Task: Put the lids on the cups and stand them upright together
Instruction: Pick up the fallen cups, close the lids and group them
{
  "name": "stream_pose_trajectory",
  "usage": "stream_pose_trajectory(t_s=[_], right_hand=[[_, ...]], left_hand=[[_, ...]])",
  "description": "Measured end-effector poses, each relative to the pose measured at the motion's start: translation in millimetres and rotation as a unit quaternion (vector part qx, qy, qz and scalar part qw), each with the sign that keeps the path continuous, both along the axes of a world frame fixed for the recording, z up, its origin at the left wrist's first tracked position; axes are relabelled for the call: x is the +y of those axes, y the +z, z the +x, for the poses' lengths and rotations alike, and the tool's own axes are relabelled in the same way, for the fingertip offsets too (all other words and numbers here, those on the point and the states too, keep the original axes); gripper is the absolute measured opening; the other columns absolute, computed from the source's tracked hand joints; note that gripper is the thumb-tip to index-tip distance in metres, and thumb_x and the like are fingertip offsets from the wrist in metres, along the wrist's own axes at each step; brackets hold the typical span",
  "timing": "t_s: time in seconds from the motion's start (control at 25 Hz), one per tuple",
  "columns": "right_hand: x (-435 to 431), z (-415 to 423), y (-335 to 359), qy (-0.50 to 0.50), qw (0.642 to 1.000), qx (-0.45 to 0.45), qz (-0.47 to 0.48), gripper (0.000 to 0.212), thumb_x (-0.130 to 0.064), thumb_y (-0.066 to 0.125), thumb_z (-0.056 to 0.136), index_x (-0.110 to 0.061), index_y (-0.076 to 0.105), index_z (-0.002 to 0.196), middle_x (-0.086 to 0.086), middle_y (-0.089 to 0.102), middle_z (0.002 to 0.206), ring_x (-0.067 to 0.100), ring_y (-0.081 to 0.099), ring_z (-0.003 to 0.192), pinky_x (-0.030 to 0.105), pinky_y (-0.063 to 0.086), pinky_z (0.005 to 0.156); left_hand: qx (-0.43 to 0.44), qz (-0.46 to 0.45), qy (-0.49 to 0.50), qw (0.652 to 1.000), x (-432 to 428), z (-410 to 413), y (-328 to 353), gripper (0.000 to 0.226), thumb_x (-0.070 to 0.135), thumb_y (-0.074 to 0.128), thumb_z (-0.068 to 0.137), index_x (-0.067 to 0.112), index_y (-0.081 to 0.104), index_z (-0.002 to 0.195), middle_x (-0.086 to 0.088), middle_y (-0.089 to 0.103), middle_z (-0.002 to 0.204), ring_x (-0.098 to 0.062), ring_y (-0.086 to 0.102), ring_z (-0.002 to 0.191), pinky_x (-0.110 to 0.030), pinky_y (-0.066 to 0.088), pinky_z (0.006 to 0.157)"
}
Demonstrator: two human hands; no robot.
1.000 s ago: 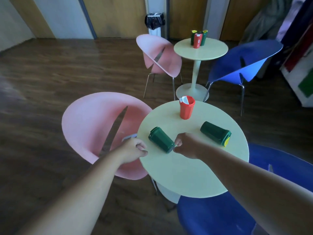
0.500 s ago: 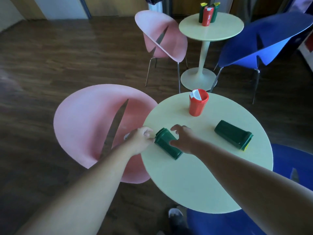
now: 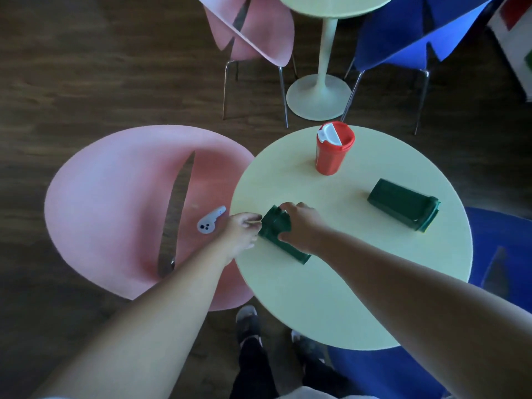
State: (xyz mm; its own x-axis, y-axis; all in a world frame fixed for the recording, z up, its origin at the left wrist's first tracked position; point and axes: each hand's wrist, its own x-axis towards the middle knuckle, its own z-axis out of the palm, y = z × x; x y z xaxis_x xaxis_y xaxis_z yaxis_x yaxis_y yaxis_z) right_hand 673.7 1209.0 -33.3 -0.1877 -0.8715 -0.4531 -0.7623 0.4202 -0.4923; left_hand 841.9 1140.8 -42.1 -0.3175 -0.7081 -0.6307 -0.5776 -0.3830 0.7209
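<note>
R hand [image 3: 299,226] fingers wrapped over lying green cup [image 3: 280,236] — light, stiff, prob. slick; grip mid-body. L hand [image 3: 240,227] curled at its base, hold unclear.

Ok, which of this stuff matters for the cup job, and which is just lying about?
Job:
near green cup, on its side, right hand on it
left hand at its end
far green cup, on its side
red cup, upright, lidded
table

Lying about:
grey gadget on pink chair
blue chair
far table
</note>
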Motion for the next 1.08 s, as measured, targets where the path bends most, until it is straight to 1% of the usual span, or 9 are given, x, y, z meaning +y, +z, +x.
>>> stream_pose_trajectory(t_s=[0.16,0.32,0.4,0.44,0.56,0.68,0.76,0.96,1.08], right_hand=[[2,5,-7,-0.047,0.999,-0.009,-0.004,0.069,-0.027,0.073,0.087,-0.025,0.044,0.15,0.007,0.056,0.129,0.032,0.053,0.118,0.04,0.05,0.097],[14,2,-4,-0.135,0.99,-0.028,-0.028,0.068,-0.017,0.073,0.088,-0.024,0.044,0.149,0.004,0.054,0.135,0.03,0.05,0.123,0.04,0.046,0.101],[24,-1,-2,-0.193,0.978,-0.047,-0.068,0.066,-0.009,0.072,0.087,-0.023,0.047,0.146,0.003,0.054,0.135,0.028,0.055,0.121,0.041,0.049,0.1],[28,-3,-1,-0.22,0.97,-0.053,-0.089,0.064,-0.005,0.071,0.087,-0.023,0.049,0.144,0.002,0.056,0.134,0.027,0.058,0.118,0.041,0.051,0.099],[39,-8,3,-0.249,0.96,-0.053,-0.119,0.06,-0.007,0.072,0.085,-0.023,0.054,0.14,-0.001,0.059,0.127,0.024,0.063,0.111,0.038,0.053,0.095],[44,-15,8,-0.248,0.956,-0.065,-0.139,0.056,-0.01,0.076,0.084,-0.022,0.059,0.136,-0.004,0.059,0.12,0.023,0.064,0.109,0.044,0.055,0.095],[49,-20,11,-0.247,0.951,-0.085,-0.164,0.054,-0.007,0.076,0.083,-0.022,0.062,0.132,-0.005,0.059,0.118,0.023,0.063,0.11,0.046,0.056,0.094],[61,-31,9,-0.268,0.932,-0.14,-0.2,0.052,0.0,0.071,0.084,-0.019,0.06,0.131,0.002,0.063,0.127,0.02,0.061,0.119,0.042,0.06,0.093],[72,-36,8,-0.275,0.93,-0.167,-0.175,0.064,-0.007,0.08,0.079,-0.021,0.055,0.136,-0.001,0.062,0.132,0.017,0.06,0.125,0.041,0.06,0.094]], left_hand=[[0.021,-0.005,-0.007,1.0,-13,-3,-8,0.016,0.006,0.06,0.101,0.017,0.071,0.098,-0.003,0.07,0.095,-0.014,0.067,0.081,-0.017,0.058,0.068],[0.058,-0.011,-0.023,0.998,-20,-11,-5,0.011,0.011,0.073,0.093,0.021,0.074,0.088,-0.001,0.075,0.094,-0.016,0.071,0.089,-0.027,0.061,0.079],[0.071,-0.036,-0.04,0.996,-21,-20,-2,0.009,0.018,0.082,0.085,0.025,0.077,0.081,0.003,0.078,0.087,-0.016,0.072,0.086,-0.032,0.061,0.083],[0.068,-0.061,-0.06,0.994,-21,-25,1,0.009,0.023,0.085,0.081,0.027,0.077,0.079,0.005,0.078,0.087,-0.016,0.072,0.084,-0.031,0.059,0.083],[0.041,-0.11,-0.112,0.987,-16,-36,16,0.015,0.031,0.088,0.076,0.029,0.077,0.085,0.006,0.078,0.092,-0.013,0.072,0.087,-0.024,0.052,0.075],[0.041,-0.126,-0.126,0.983,-12,-41,20,0.033,0.035,0.092,0.069,0.028,0.073,0.096,0.01,0.074,0.106,-0.013,0.071,0.095,-0.026,0.053,0.08],[0.034,-0.149,-0.132,0.98,-6,-44,26,0.045,0.035,0.093,0.066,0.028,0.07,0.103,0.012,0.07,0.112,-0.012,0.071,0.093,-0.024,0.05,0.075],[0.027,-0.221,-0.154,0.963,10,-54,36,0.064,0.033,0.092,0.066,0.026,0.067,0.124,0.009,0.062,0.117,-0.007,0.065,0.084,-0.017,0.045,0.069],[0.017,-0.252,-0.192,0.948,15,-61,38,0.063,0.028,0.09,0.072,0.026,0.064,0.129,0.005,0.059,0.115,-0.005,0.06,0.08,-0.014,0.042,0.069]])
